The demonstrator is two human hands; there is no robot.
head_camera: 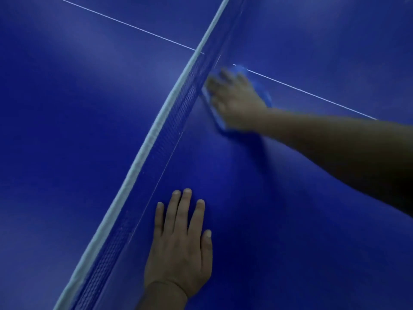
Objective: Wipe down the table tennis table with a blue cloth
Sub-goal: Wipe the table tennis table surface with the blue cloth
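Note:
The blue table tennis table (pixel 279 220) fills the view, with its net running diagonally across it. My right hand (pixel 234 101) lies flat with straight fingers on a blue cloth (pixel 220 123), pressing it onto the table right beside the net, where the white centre line meets it. The hand is blurred and covers most of the cloth; only its edges show. My left hand (pixel 181 249) rests flat on the table nearer to me, fingers straight and spread, close to the net's foot.
The net (pixel 156 130) with its white top band crosses from lower left to upper right. A thin white centre line (pixel 312 93) runs across both halves. The far half of the table (pixel 78 97) lies beyond the net.

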